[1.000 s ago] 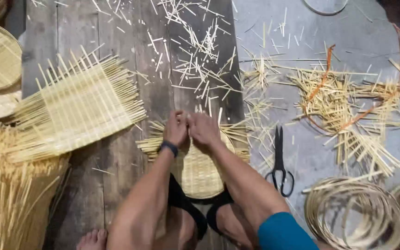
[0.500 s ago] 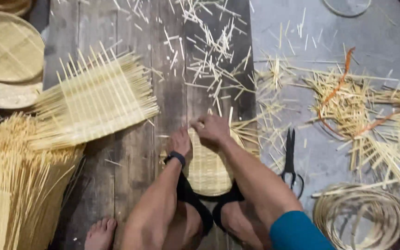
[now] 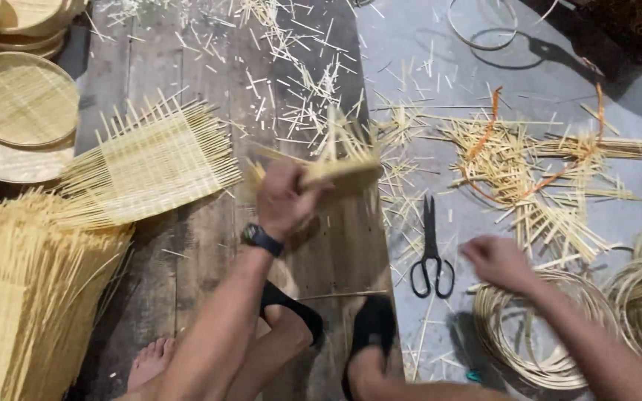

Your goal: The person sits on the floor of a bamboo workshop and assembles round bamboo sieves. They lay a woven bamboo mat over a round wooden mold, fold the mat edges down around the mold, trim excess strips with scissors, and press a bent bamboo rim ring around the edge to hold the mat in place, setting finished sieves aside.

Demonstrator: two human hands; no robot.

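— What is the left hand [image 3: 282, 199] doing?
— It is gripping a woven bamboo mat [image 3: 339, 172], lifting it above the plank floor [image 3: 209, 238].
— And the right hand [image 3: 498, 261]?
— It is hovering, fingers loosely curled and empty, over the coiled hoops [image 3: 536, 327], beside the scissors [image 3: 431, 249].

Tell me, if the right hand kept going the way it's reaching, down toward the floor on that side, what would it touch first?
Most likely the coiled bamboo hoops lying just under and beside the right hand; it hovers at their upper edge. The scissors lie off to its side, not in that line. Height above the hoops is unclear.
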